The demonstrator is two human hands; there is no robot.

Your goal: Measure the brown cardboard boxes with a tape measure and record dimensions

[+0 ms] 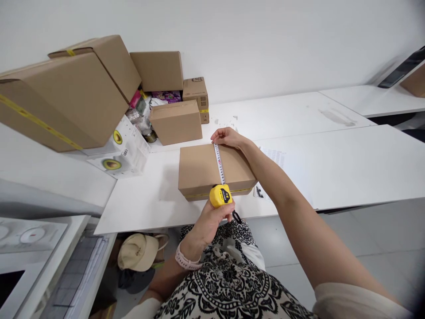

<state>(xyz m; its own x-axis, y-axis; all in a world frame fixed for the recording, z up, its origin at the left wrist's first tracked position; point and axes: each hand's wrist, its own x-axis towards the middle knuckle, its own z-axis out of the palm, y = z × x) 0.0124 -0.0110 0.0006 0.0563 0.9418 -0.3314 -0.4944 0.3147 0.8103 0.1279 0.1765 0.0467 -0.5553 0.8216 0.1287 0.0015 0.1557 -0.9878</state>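
Observation:
A closed cardboard box [199,166] lies on the white table in front of me, with yellow tape along its near side. My left hand [212,219] grips a yellow tape measure [220,196] at the box's near edge; a black strap loop [237,216] hangs from it. Out of the case runs the white blade [218,161], lying across the box top. At the far edge of the box, the fingers of my right hand [227,136] are closed on the blade's end, the thumb and fingertips pressed together there.
Several cardboard boxes [175,122] are stacked at the back left, above a white carton with avocado pictures [124,155]. Printed paper [285,166] and a black pen [259,192] lie right of the box on the white table [348,168]. A beige cap [137,252] sits below the table.

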